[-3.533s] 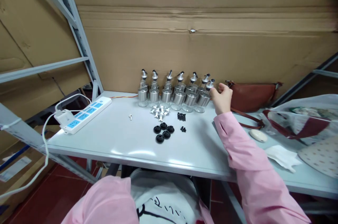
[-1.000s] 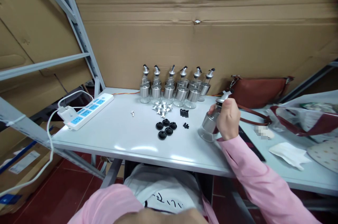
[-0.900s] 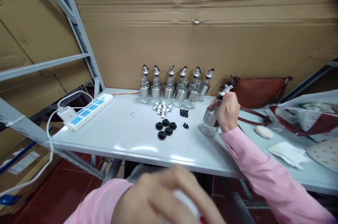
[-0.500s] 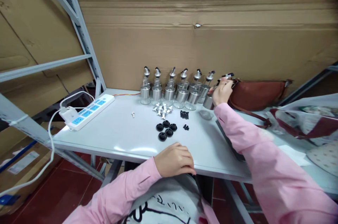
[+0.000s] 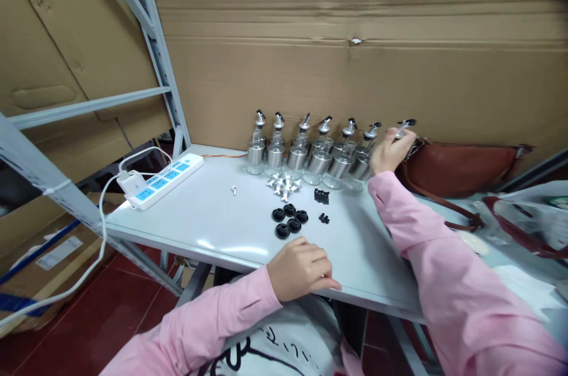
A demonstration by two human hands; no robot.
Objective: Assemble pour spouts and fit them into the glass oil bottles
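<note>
My right hand (image 5: 393, 152) is closed around a pourer spout (image 5: 406, 124), whose silver and black top sticks out above the fingers. Whether a bottle sits beneath that spout is hidden by the hand. To its left, glass bottles with brushed-metal sleeves (image 5: 296, 160) stand in two rows. The back ones carry silver pourers with black flip caps (image 5: 325, 123). My left hand (image 5: 302, 269) rests at the table's front edge, fingers loosely bent and apart, with nothing visible in it. Beyond it lie several black ribbed stoppers (image 5: 293, 224).
On the table (image 5: 186, 216) lie a pile of silver pourer parts (image 5: 284, 185), small black pieces (image 5: 322, 195) and a white earbud (image 5: 234, 190). A power strip (image 5: 168, 181) is at the left. A brown bag (image 5: 461, 168) and a clear plastic bag (image 5: 532, 216) sit at the right.
The whole view has shifted, so everything sits further right. One front bottle now stands nearer the row, apart from my right hand. My left hand stays at the table edge.
</note>
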